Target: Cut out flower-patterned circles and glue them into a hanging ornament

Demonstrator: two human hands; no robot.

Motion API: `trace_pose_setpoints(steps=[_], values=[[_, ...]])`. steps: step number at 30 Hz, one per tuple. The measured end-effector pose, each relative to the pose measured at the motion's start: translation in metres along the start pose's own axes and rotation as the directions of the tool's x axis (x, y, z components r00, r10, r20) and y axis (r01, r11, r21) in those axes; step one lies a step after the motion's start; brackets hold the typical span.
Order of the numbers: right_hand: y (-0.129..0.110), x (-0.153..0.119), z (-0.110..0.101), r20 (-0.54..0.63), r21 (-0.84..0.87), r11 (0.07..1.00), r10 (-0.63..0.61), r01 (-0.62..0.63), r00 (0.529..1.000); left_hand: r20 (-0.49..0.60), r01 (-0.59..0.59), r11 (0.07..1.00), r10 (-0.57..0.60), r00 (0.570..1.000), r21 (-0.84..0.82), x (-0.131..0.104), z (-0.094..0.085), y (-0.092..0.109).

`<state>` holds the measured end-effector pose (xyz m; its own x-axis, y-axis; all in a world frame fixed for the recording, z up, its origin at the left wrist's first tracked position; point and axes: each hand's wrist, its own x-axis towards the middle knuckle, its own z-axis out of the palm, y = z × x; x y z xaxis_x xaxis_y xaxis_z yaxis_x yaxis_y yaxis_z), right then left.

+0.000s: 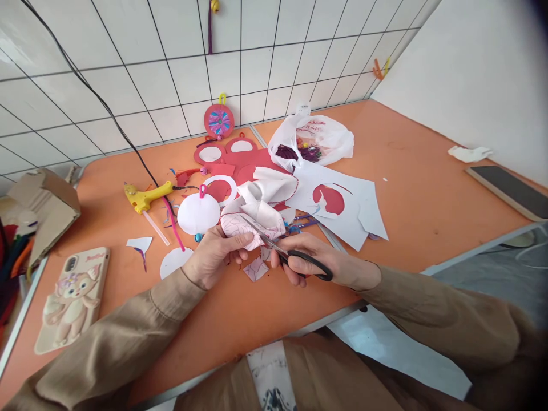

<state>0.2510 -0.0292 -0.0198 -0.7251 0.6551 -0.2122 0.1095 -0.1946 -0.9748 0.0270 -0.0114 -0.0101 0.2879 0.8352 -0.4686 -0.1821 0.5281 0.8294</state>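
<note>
My left hand (219,251) pinches the edge of a white cloth (261,197) with fine red line drawing and a dark red stitched border. In my right hand (314,262) is a pair of black-handled scissors (319,267), fingers through the loops. Their blades lie over the patterned part of the cloth, pointing up and left, close to my left thumb. Small cut scraps (256,268) of the same pattern lie on the orange table below. White paper discs (199,214) lie just left of the cloth.
A yellow glue gun (148,197) with a cord lies at left, near a phone in a cartoon case (75,297). White cut paper (363,200) and a plastic bag of tassels (334,137) lie right of the cloth. Another phone (509,191) sits far right.
</note>
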Motion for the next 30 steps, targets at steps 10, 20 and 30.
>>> trace_pose_setpoints(steps=[10,20,30], values=[[-0.006,-0.002,0.005,-0.07,-0.016,0.997,0.076,-0.077,0.995,0.011,0.03,0.998,-0.03,1.0,-0.049,0.002,-0.003,0.0],[-0.006,0.002,0.003,-0.017,-0.027,0.998,0.058,-0.058,0.998,0.043,0.041,0.997,-0.038,0.998,-0.065,0.003,-0.003,-0.001],[-0.009,0.005,0.004,-0.019,-0.029,0.999,0.012,-0.013,1.0,0.15,-0.001,0.999,0.007,0.989,-0.035,0.0,-0.005,-0.005]])
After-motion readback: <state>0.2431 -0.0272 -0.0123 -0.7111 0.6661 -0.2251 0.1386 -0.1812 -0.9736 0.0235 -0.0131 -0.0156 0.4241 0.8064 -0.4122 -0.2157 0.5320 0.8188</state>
